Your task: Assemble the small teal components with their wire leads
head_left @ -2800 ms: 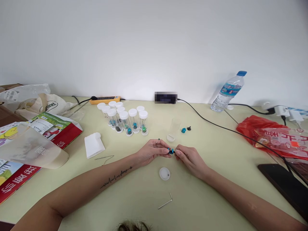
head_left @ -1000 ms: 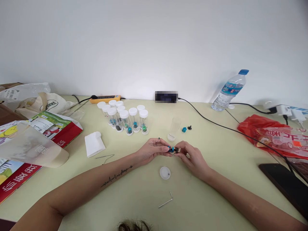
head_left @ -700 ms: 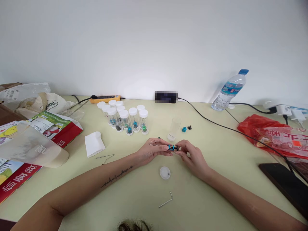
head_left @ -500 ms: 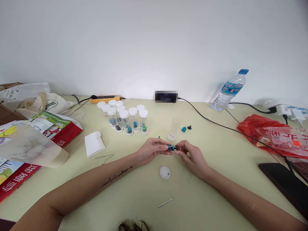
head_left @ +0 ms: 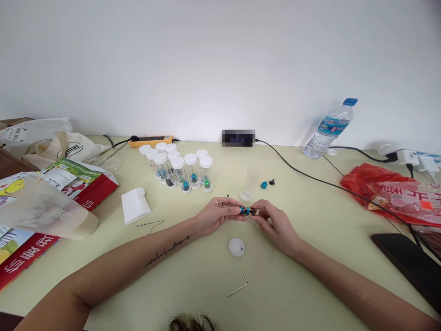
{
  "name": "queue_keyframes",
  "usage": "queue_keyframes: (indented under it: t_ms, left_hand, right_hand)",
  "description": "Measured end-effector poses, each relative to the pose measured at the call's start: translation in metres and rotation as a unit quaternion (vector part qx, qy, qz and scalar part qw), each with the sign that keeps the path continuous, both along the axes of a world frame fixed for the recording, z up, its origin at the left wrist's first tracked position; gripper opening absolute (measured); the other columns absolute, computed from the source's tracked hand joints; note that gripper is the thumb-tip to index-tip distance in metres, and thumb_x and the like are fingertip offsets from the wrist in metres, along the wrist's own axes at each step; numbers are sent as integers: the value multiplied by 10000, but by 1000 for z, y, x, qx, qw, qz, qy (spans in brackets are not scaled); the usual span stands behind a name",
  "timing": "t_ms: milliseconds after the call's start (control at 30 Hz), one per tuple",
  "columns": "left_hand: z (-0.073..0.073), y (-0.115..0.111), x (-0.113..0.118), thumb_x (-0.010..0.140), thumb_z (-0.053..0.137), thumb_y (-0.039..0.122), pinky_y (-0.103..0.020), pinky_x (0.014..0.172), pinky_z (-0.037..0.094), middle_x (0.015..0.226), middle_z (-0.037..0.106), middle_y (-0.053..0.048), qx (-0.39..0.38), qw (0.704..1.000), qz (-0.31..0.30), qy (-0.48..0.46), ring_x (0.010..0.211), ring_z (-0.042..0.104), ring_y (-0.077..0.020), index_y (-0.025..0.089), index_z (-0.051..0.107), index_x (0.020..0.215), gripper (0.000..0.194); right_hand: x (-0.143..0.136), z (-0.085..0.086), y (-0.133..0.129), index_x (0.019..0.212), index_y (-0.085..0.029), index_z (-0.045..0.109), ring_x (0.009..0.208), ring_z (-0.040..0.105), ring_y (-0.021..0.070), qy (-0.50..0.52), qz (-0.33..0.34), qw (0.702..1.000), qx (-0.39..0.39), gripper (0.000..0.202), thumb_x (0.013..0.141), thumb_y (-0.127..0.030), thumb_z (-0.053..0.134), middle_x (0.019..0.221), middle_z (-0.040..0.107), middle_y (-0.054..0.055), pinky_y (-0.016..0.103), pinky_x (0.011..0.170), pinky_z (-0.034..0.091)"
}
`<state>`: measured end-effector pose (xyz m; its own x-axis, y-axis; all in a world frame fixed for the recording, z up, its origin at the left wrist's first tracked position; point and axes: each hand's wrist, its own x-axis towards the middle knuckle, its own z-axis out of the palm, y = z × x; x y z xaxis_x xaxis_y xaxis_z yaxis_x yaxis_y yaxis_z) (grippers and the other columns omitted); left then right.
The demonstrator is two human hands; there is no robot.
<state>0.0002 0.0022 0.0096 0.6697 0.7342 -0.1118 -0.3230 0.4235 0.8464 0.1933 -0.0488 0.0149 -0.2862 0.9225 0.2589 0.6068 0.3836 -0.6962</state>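
Left hand (head_left: 218, 215), right hand (head_left: 275, 224) hold blue-black part (head_left: 246, 211); bottle label (head_left: 332, 125) shows "WA".

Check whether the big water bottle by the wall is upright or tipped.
Tilted: the water bottle slants, its base on the table and its blue cap leaning right, toward the wall.

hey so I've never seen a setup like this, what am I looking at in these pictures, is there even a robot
No robot: these are a person's bare hands, seen from one camera worn on the head, looking forward and down. The left hand and right hand hold a small blue-and-black part between them. On the table lie an L-shaped metal rod and a round white cap. White-capped tubes stand further back, and a water bottle leans against the wall.
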Motion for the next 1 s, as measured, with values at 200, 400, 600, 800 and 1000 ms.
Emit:
queue_keyframes:
  t_ms: [200, 400, 600, 800, 1000]
  left_hand:
    - [-1, 0, 0, 614, 720, 252, -354, 817, 460, 893, 655, -116, 2, 1000, 1, -5, 771, 638, -197, 79, 637, 848, 302]
    - [-1, 0, 0, 606, 725, 262, -364, 804, 462, 870, 655, -112, 8, 1000, -13, 7, 745, 640, -196, 79, 636, 855, 321]
    - [1, 0, 0, 612, 722, 261, -343, 815, 460, 896, 656, -109, 3, 1000, 2, 2, 764, 636, -183, 88, 635, 854, 310]
    - [0, -1, 0, 602, 727, 258, -363, 824, 454, 887, 655, -106, 3, 1000, -3, 5, 767, 640, -192, 91, 641, 850, 311]
    - [-1, 0, 0, 623, 714, 242, -350, 832, 453, 894, 654, -103, 6, 1000, -1, 0, 784, 637, -189, 90, 636, 860, 292]
  right_hand:
    - [1, -2, 1, 954, -219, 462, 538, 459, 110, 7, -4, 1000, 4, 157, 888, -344, 393, 763, 554, 14, 234, 512, 382]
    - [3, 2, 2, 748, -190, 499, 527, 443, 111, -22, 5, 1000, -6, 293, 909, -369, 332, 588, 510, -5, 225, 495, 345]
    - [0, 0, 0, 953, -220, 448, 503, 424, 114, 9, -5, 1000, -8, 201, 885, -397, 378, 629, 495, -20, 226, 480, 342]
    - [1, 2, 2, 891, -204, 484, 524, 430, 112, -2, -6, 1000, -11, 220, 899, -380, 352, 608, 493, -21, 228, 513, 346]
    - [0, 3, 2, 826, -204, 495, 511, 426, 110, -4, -9, 1000, -12, 215, 888, -377, 383, 596, 490, -24, 224, 492, 345]
